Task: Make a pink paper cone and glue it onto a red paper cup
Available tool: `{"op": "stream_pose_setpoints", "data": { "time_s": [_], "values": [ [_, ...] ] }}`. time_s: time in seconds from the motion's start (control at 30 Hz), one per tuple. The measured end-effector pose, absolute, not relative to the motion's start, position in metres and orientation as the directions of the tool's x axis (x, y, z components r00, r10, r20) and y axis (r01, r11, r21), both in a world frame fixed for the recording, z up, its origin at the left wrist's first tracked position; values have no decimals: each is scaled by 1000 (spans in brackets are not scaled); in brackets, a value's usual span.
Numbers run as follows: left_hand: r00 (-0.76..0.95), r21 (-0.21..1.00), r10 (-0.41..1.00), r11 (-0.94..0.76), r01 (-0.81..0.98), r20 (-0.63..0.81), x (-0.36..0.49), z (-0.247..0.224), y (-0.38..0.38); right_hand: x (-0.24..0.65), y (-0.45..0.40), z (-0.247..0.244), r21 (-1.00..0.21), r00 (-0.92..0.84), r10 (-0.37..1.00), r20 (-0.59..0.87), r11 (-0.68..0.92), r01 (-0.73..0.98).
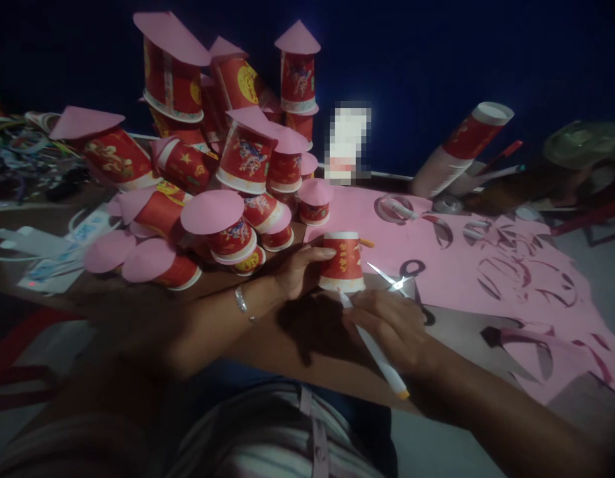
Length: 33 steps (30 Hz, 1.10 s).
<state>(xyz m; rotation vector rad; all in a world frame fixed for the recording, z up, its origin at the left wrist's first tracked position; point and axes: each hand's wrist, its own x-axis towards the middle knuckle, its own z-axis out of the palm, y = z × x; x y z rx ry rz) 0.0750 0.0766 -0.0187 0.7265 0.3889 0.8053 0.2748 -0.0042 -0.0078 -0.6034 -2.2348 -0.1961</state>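
Note:
A red paper cup (341, 261) with gold lettering stands upside down in front of me, its white rim at the bottom. My left hand (303, 269) grips the cup from the left, thumb across its front. In my right hand (387, 325) is a white marker (380, 362), its tip close to the cup's lower rim; I cannot tell whether it touches. The marker's orange-tipped end points down toward me. Behind the cup an orange stick-like piece (367, 243) pokes out to the right. Scissors (398, 285) with black handles lie partly open just beyond my right hand.
Many red cups with pink paper cones (212, 212) are heaped at the back left. Cut pink paper (467, 299) spreads over the right side. A tall cup stack (461, 146) leans at the back right. A white power strip (63, 259) with cables lies far left.

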Motion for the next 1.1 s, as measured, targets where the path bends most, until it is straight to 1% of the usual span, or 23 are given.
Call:
{"op": "stream_pose_setpoints", "data": {
  "time_s": [0.13, 0.2, 0.37, 0.53, 0.77, 0.9, 1.1],
  "values": [
    [647, 713, 762, 471, -519, -32, 76, -17, 76, 272, -3, 1, -49, -580, 361, 730, 874, 483],
    [643, 718, 766, 464, -518, -31, 76, -19, 75, 270, -2, 3, -36, -589, 341, 733, 884, 467],
    [626, 733, 776, 469, -492, -76, 75, -26, 75, 269, 0, 3, -23, -619, 320, 717, 899, 438],
    [619, 701, 778, 500, -509, -105, 76, -24, 75, 269, 0, 5, -30, -627, 299, 719, 915, 402],
    [594, 708, 795, 492, -507, -127, 77, -14, 75, 271, -2, 4, -56, -617, 336, 712, 902, 427],
    [578, 707, 805, 485, -516, -130, 76, -16, 75, 273, -4, 3, -81, -627, 378, 681, 890, 448],
    [531, 755, 833, 447, -479, -156, 75, -21, 74, 273, -3, 2, -74, -616, 373, 694, 888, 454]
  ]
}}
